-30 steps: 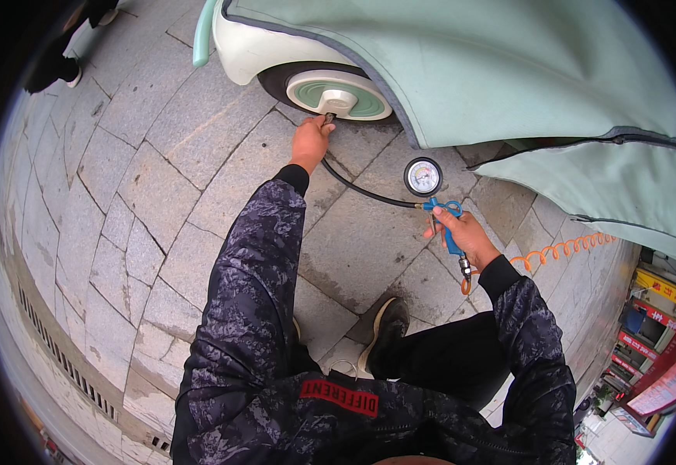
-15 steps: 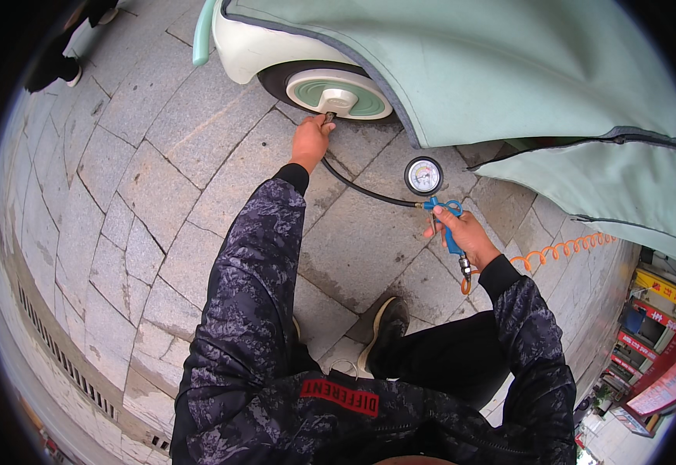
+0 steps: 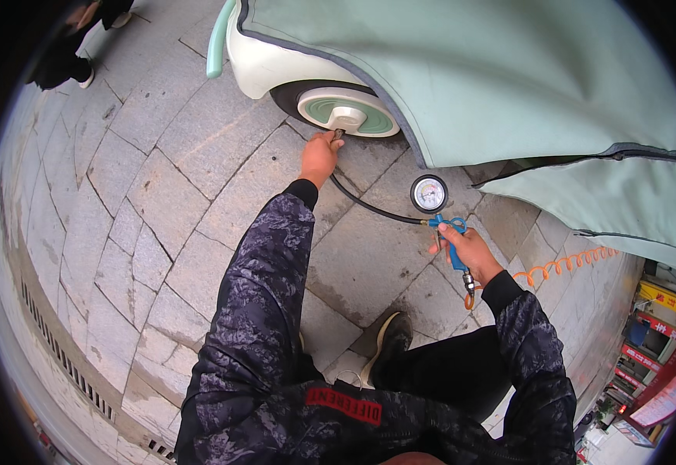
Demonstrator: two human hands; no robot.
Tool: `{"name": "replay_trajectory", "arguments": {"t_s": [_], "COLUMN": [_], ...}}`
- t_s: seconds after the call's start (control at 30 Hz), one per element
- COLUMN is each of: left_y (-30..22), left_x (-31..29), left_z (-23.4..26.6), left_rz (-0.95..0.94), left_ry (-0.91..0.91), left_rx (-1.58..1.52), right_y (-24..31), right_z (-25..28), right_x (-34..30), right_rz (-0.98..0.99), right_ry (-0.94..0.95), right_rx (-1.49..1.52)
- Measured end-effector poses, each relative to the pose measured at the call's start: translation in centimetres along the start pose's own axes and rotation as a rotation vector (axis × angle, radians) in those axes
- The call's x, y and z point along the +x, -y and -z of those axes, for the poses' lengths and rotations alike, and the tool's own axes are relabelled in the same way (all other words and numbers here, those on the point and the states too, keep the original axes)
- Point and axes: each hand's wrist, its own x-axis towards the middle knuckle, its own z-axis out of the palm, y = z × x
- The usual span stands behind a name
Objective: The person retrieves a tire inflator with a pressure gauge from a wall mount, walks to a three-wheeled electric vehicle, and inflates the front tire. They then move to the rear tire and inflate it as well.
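Observation:
My left hand is closed on the air chuck at the hose's end, against the lower part of a green and cream wheel. A black hose curves from there to a blue tire inflator gun. My right hand grips that gun by its handle, fingers around the handle and trigger side. A round dial gauge with a black rim stands on top of the gun, its face toward me. How the chuck meets the valve is hidden by my fingers.
A pale green cover drapes over the vehicle, its loose flap hanging at the right. An orange coiled air hose runs off rightward from the gun. Stone paving lies all around. Another person's legs show at far left.
The whole view has shifted slightly, so the wheel and both hands sit a little lower and further right. Both hands keep their holds on the chuck and the gun.

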Motion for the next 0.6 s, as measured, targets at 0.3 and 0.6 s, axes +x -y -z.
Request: {"name": "replay_trajectory", "arguments": {"t_s": [0.3, 0.6], "left_y": [0.0, -0.13], "left_x": [-0.05, -0.02], "left_z": [-0.08, -0.01], "left_rz": [-0.003, 0.015], "left_ry": [-0.018, -0.002], "left_rx": [-0.03, 0.0], "right_y": [-0.28, -0.31], "right_z": [0.09, 0.12], "right_x": [0.07, 0.2], "right_rz": [0.026, 0.028], "right_ry": [0.008, 0.008], "right_rx": [-0.007, -0.013]}}
